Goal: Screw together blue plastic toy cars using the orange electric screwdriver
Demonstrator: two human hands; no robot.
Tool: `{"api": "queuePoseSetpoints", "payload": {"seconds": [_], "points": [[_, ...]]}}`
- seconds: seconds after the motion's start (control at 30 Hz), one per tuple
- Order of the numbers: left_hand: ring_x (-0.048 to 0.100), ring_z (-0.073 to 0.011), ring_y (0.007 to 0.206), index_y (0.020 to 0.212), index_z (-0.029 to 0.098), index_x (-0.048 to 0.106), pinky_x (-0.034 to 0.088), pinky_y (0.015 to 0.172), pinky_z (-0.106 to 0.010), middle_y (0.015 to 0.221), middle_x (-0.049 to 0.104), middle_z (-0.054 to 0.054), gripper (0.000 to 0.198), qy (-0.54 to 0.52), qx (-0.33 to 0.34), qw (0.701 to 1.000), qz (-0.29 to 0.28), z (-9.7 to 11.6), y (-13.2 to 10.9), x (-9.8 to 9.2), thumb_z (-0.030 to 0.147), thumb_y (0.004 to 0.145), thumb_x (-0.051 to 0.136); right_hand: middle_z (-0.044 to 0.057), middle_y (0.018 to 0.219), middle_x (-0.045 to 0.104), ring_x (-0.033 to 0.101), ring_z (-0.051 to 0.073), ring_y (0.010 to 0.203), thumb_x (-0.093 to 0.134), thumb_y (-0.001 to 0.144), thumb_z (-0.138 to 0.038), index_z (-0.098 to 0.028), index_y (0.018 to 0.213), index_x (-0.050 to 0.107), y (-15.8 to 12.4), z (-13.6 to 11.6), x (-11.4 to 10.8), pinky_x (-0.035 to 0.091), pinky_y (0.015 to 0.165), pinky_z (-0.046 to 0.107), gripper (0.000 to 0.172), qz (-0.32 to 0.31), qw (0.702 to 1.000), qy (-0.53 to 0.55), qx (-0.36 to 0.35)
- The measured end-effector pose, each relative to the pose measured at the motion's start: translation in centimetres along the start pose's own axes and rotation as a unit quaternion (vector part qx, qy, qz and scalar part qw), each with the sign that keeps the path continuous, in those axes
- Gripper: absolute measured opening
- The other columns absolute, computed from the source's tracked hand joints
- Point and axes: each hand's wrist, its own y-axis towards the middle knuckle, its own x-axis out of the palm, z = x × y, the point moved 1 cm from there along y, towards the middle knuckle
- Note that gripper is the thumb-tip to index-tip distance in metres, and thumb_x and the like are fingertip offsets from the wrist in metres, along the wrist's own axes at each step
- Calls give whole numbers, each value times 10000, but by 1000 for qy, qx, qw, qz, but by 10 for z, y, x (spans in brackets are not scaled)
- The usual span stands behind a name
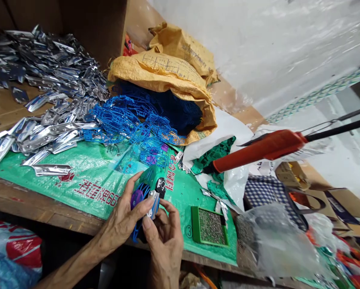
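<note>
My left hand [124,218] grips a small toy assembly [150,190] made of a blue plastic frame, a green shell and a purple disc, held over the front edge of the bench. My right hand [164,233] pinches a small silver metal piece [153,202] against the toy's side. Both hands are closed around these parts. A pile of blue plastic frames [125,120] spills from a yellow woven sack [168,80] just beyond the hands.
A heap of silver metal pieces [44,88] covers the left of the bench on a green woven sheet [86,172]. A green tray of tiny screws [209,226] sits right of my hands. A red-handled tool [258,150] hangs at right, above white bags and clutter.
</note>
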Motion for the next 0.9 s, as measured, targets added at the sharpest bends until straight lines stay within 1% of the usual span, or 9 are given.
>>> {"api": "queuePoseSetpoints", "payload": {"seconds": [0.1,0.23,0.43,0.53,0.6,0.7,0.77,0.83,0.9], "points": [[371,-316,1472,1587,308,241,311,1223,-412,1610,385,-45,782,-7,-8,1000,3,-3,-1,2,624,955,577,33,963,754,727,169,866,856,752,-493,-237,1198,584,5,0,6,577,760,260,583,-2,992,111,59],[447,-319,1416,1572,310,226,323,1218,-454,1584,408,-75,760,-33,-17,999,-3,-4,0,10,605,965,576,46,1002,756,721,168,882,868,747,-445,-219,1156,631,9,-8,0,575,775,260,523,4,990,125,67],[567,-336,1323,1539,288,169,459,1109,-492,1478,529,-160,850,-88,-11,996,-30,-10,3,26,515,910,695,42,947,773,711,170,833,888,705,-381,-221,1086,716,26,-24,-47,565,760,265,448,-68,990,104,70],[395,-365,1475,1582,309,179,369,1192,-557,1629,342,-155,916,55,86,995,14,-8,3,24,481,878,740,36,892,758,671,161,782,875,683,-372,-214,1006,747,41,-28,-73,527,702,252,381,-142,984,66,80],[289,-380,1530,1578,340,313,268,1243,-603,1672,296,-97,855,192,192,962,15,-3,4,21,423,857,766,22,833,721,616,147,732,848,669,-339,-197,954,759,52,-29,-86,471,636,234,331,-179,978,33,98],[420,-343,1466,1374,401,634,177,1282,-601,1519,552,-14,510,329,289,895,-88,3,11,19,317,882,738,-7,777,662,550,125,703,777,647,-237,-182,881,744,64,-28,-97,413,619,216,242,-217,968,15,123],[595,-289,1308,1268,382,721,337,1241,-520,1345,686,-21,344,348,279,881,-160,5,17,20,302,937,674,-31,731,625,522,112,671,731,634,-179,-184,865,715,69,-26,-99,392,608,206,231,-228,965,23,131],[690,-246,1146,1220,339,753,527,1074,-386,1244,723,-41,276,340,244,887,-196,4,22,21,323,980,618,-52,695,595,506,104,641,696,630,-154,-191,888,688,71,-23,-101,381,599,201,261,-234,962,35,135],[718,-229,1071,1224,331,753,583,936,-302,1223,725,-45,275,337,220,891,-209,3,25,23,353,986,616,-59,713,592,521,105,662,677,618,-141,-200,923,673,72,-21,-102,393,616,201,311,-234,962,43,130]]}}
